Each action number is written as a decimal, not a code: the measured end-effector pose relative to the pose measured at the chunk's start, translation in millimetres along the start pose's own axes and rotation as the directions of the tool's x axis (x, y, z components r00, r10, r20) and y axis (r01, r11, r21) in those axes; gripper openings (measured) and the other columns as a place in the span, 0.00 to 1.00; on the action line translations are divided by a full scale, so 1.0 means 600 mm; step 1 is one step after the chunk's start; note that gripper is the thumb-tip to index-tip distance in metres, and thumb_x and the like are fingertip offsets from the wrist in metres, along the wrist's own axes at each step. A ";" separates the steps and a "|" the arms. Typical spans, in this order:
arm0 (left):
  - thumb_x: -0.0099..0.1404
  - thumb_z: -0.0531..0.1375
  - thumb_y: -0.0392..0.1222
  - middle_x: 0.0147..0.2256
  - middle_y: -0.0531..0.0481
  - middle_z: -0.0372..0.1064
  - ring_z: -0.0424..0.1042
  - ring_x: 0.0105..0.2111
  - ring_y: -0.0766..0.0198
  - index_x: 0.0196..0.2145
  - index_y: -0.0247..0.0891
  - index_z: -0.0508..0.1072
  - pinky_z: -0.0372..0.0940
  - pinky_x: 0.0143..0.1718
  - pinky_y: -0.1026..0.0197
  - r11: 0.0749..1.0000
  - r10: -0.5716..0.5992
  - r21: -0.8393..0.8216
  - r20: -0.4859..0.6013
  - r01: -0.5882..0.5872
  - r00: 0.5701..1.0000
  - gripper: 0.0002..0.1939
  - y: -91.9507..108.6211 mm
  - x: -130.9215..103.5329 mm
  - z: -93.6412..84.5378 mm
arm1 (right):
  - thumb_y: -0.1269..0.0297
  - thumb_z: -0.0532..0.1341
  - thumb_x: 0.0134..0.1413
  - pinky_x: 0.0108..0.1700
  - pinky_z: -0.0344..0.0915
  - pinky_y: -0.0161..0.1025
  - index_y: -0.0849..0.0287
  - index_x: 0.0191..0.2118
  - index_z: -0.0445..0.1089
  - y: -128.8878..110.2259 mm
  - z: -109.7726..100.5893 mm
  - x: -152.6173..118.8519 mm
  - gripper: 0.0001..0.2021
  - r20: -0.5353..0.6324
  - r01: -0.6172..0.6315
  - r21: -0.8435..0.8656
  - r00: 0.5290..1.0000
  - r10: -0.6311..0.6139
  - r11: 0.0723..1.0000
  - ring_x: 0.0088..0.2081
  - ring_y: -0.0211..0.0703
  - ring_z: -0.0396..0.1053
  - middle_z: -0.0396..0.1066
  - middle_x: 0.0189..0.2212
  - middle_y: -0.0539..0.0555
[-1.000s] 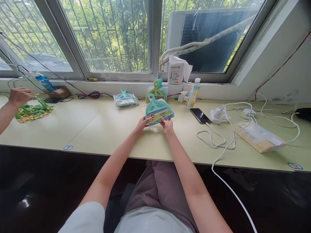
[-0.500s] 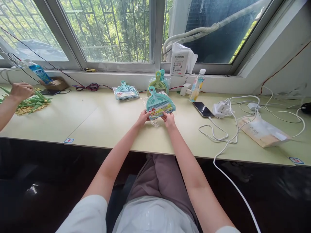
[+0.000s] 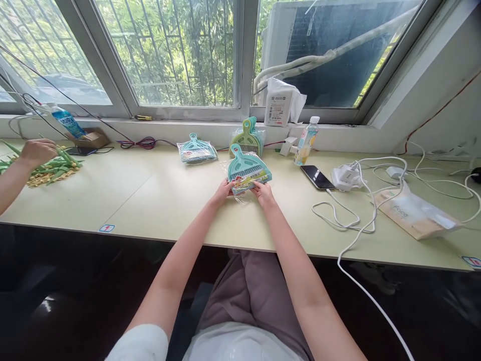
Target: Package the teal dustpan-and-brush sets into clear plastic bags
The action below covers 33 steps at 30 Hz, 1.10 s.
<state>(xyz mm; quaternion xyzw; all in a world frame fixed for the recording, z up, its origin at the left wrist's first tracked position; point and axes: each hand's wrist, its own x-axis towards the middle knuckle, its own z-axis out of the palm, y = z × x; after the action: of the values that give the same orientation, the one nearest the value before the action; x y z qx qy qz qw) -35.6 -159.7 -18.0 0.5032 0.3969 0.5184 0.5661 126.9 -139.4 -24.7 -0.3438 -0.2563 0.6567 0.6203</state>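
A teal dustpan-and-brush set (image 3: 248,170) in a clear wrapper is held up over the table, its handle pointing toward the window. My left hand (image 3: 224,190) grips its lower left corner. On the lower right edge, my right hand (image 3: 263,193) has fingers closed on the same pack. Right behind it stand several green and teal dustpan sets (image 3: 248,134) against the wall. Another wrapped teal set (image 3: 196,150) lies on the table to the left of them.
At the far left another person's hand (image 3: 39,151) is over green stalks (image 3: 62,168). On the right are a bottle (image 3: 306,141), a phone (image 3: 316,177), white chargers (image 3: 346,177), tangled cables and a paper pouch (image 3: 417,213). A tissue pack (image 3: 278,106) stands on the sill.
The view has tilted slightly, so the scene sits a little lower. Both my hands still hold the teal pack in nearly the same place.
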 end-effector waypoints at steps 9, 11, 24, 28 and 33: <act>0.58 0.62 0.40 0.50 0.40 0.69 0.76 0.37 0.57 0.49 0.37 0.61 0.73 0.40 0.52 0.999 -0.041 -0.017 0.063 0.042 0.997 0.23 -0.001 -0.003 -0.008 | 0.81 0.61 0.46 0.30 0.74 0.30 0.60 0.35 0.65 0.008 -0.006 0.009 0.11 -0.012 -0.002 0.003 1.000 0.002 1.000 0.29 0.36 0.75 0.76 0.28 0.48; 0.57 0.62 0.39 0.49 0.39 0.69 0.76 0.36 0.58 0.49 0.36 0.60 0.73 0.38 0.54 0.999 -0.044 -0.004 0.047 0.045 0.998 0.23 0.002 -0.007 -0.007 | 0.81 0.61 0.46 0.30 0.74 0.30 0.60 0.35 0.65 0.010 -0.002 0.006 0.11 -0.024 -0.007 -0.007 1.000 0.007 1.000 0.29 0.36 0.75 0.76 0.28 0.49; 0.54 0.59 0.34 0.43 0.48 0.70 0.74 0.29 0.66 0.46 0.41 0.62 0.70 0.21 0.67 0.982 -0.081 -0.181 -0.197 0.045 0.977 0.20 0.019 0.003 -0.038 | 0.75 0.66 0.40 0.51 0.69 0.48 0.62 0.37 0.72 -0.035 -0.024 0.002 0.13 0.019 0.162 -0.501 0.984 -0.176 0.850 0.45 0.49 0.73 0.74 0.42 0.59; 0.57 0.56 0.32 0.44 0.47 0.70 0.75 0.31 0.65 0.47 0.39 0.62 0.72 0.24 0.67 0.958 -0.087 -0.287 -0.218 0.021 0.972 0.18 0.028 -0.003 -0.041 | 0.69 0.71 0.31 0.63 0.52 0.55 0.49 0.55 0.65 -0.029 -0.019 -0.001 0.38 0.227 0.452 -0.757 0.859 -0.458 0.473 0.65 0.57 0.48 0.49 0.65 0.54; 0.61 0.53 0.32 0.39 0.45 0.72 0.76 0.27 0.65 0.47 0.34 0.64 0.69 0.20 0.71 0.944 -0.154 -0.323 -0.233 0.073 0.960 0.15 0.033 -0.004 -0.045 | 0.67 0.70 0.38 0.60 0.53 0.56 0.45 0.57 0.62 -0.022 -0.026 0.005 0.37 0.422 0.545 -0.815 0.790 -0.445 0.194 0.64 0.56 0.49 0.54 0.63 0.52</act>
<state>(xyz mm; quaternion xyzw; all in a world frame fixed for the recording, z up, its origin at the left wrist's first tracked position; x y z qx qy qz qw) -65.9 -158.9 -3.3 0.3127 0.4083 0.6010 0.6118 147.5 -136.3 -24.7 -0.4926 -0.6961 0.1828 0.4893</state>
